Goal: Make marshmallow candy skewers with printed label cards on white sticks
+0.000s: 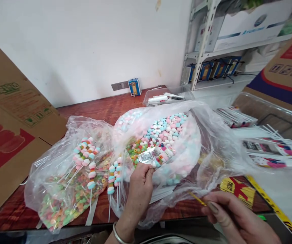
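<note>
Body check from my feed: I see two bare hands, no gloves and no sleeves anywhere in frame. Left hand (138, 189) comes up from the bottom edge with the wrist showing; it wears one plain, smooth silver-coloured bangle (117, 235), thin and round in section, sitting loose just below the wrist bone. I see no rings on the fingers that show. Right hand (233, 217) enters from the lower right corner, forearm cut off by the frame. Its nails are medium length with a dull olive-brown polish, clearest on the thumbnail (213, 207). No watch, tape or markings on either hand.
</note>
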Available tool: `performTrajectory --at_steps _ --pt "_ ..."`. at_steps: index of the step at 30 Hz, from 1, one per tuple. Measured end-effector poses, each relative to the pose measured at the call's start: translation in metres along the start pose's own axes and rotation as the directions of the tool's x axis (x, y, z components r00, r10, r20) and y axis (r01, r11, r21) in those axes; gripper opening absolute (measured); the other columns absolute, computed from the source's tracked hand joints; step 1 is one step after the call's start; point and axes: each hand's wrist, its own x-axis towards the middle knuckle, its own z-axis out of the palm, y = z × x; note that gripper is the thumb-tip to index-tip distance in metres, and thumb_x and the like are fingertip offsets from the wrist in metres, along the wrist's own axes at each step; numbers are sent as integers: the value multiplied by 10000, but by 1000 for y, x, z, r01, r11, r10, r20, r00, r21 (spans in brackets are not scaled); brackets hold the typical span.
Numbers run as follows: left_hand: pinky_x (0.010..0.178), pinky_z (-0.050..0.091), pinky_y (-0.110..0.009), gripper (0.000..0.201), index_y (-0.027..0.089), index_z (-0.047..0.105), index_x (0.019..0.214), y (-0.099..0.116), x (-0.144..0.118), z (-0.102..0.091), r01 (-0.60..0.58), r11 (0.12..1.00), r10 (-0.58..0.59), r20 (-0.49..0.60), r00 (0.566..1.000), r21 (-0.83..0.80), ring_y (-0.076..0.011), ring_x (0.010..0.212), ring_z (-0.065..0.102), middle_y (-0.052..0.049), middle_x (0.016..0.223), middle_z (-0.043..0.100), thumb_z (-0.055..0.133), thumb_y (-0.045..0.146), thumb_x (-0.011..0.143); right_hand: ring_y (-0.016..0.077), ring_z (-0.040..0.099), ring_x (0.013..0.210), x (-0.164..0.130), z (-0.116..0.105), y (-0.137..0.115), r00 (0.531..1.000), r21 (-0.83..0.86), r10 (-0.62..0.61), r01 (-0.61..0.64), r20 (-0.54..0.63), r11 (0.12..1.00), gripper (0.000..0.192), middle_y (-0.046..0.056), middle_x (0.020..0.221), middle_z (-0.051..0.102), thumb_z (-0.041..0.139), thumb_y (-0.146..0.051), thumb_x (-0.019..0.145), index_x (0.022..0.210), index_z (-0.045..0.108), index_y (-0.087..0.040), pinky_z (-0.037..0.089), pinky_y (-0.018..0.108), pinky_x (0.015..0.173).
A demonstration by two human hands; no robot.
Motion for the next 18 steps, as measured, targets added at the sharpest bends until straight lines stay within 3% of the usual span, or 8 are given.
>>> performTrajectory --at_steps 2,5,8,14,18 --pt "735 407 -290 222 202 648 803 3 -1 5 -75 993 75 -5 997 93 -182 821 541 -30 847 603 459 179 918 162 688 629 12 28 -23 989 20 -126 125 73 992 122 21 757 721 567 -313 910 922 672 -252 560 208 568" --pt "726 421 -288 240 196 620 814 6 -4 11 -140 963 147 -12 989 232 -177 818 540 -33 854 584 419 118 922 152 683 647 32 73 -40 945 70 -322 326 -62 943 102 11 753 695 531 -213 922 921 632 -224 556 206 608" --pt "679 423 -280 235 187 590 776 5 -6 11 -208 909 236 -35 971 362 -168 750 537 -30 802 563 428 98 921 166 690 656 44 104 -34 933 28 -332 339 -137 940 72 31 771 700 543 -210 918 929 613 -197 561 234 604" --pt "657 451 -288 177 187 591 860 -3 -6 13 -287 854 359 -93 929 435 -180 735 568 -34 789 582 449 100 920 158 674 643 48 117 -14 963 10 -240 243 -125 970 74 18 766 675 558 -264 924 930 590 -198 554 252 586" --pt "697 479 -292 204 176 555 1093 -7 -6 17 -315 873 391 -147 909 374 -182 785 601 -52 876 632 444 122 931 151 667 642 49 118 -14 973 33 -197 202 -124 979 74 6 766 663 570 -276 923 936 580 -204 549 251 587"
